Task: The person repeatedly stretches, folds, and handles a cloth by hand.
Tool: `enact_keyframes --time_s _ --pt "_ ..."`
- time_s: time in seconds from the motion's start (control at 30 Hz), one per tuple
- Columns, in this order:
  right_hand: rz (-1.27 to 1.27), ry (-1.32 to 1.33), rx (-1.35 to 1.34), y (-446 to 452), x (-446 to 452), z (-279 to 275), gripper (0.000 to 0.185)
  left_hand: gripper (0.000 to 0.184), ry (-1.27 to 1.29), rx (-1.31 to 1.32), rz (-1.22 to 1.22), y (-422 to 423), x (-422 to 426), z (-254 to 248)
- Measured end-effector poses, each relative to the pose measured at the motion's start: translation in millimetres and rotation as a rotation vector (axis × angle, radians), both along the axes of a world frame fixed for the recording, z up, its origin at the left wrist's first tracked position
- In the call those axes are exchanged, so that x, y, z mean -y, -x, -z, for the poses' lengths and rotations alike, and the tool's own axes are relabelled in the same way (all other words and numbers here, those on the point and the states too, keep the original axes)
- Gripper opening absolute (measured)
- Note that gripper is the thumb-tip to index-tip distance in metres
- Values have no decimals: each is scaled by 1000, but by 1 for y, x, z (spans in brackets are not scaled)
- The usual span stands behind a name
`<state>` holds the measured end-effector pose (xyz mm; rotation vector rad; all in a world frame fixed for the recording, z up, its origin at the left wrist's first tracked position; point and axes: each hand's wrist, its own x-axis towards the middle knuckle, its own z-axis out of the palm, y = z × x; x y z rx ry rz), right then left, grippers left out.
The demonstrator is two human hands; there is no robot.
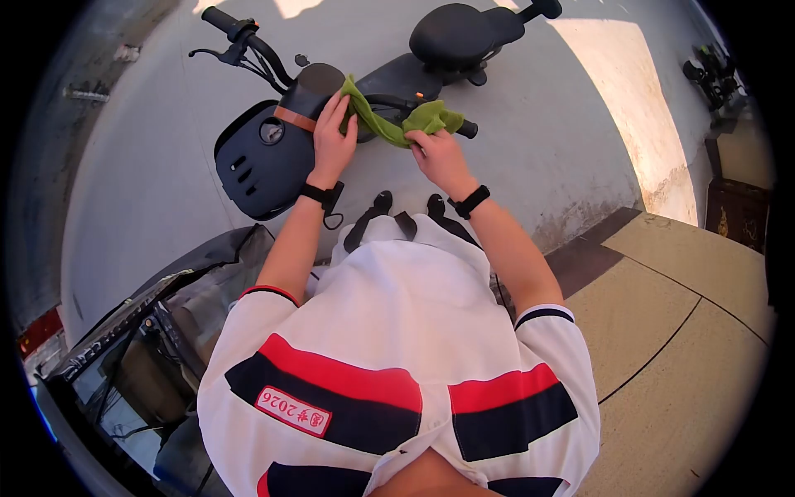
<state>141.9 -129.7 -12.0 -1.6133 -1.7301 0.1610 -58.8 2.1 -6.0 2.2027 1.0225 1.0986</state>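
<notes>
While our left hand (332,147) and right hand (443,160) are gripping the green cloth (377,124) at twelve o'clock, we are risking a snag, because loose folds are lying beside the handlebar grip (469,129).

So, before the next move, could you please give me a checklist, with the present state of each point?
1. Right hand grips the soft green cloth: ok.
2. Left hand firmly grips the cloth too: cannot tell, fingers hide the contact.
3. Cloth spread flat: not ok, it is twisted and bunched.
4. Dark two-wheeled scooter has its stand down: cannot tell, stand not visible.
5. Black shoes apart from the scooter: ok.
</notes>
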Motion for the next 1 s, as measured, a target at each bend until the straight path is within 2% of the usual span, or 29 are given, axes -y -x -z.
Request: enact_keyframes --time_s 0.07,0.17,0.2,0.3,0.47,0.57,0.67,0.8,1.0 --pt "-3 89 19 3 15 -4 25 42 -5 -10 104 -16 -2 -4" --pt "20 68 17 3 31 5 25 43 41 -53 245 -37 -2 0" --pt "34 62 4 4 34 4 26 44 -13 -87 279 -40 -4 2" --pt "58 67 -36 10 37 1 28 45 -40 -142 266 -42 -6 9" --pt "39 134 -42 26 30 -11 42 45 10 -85 291 -33 -5 17" --pt "62 13 -16 33 13 4 46 46 13 -77 290 -22 -3 18" --pt "118 26 -9 39 5 1 47 47 107 -74 283 -7 3 17" --pt "191 56 -114 47 1 -4 45 47 130 -124 271 9 13 22" --pt "219 -51 -123 45 9 17 32 44 -44 -177 436 9 10 16"
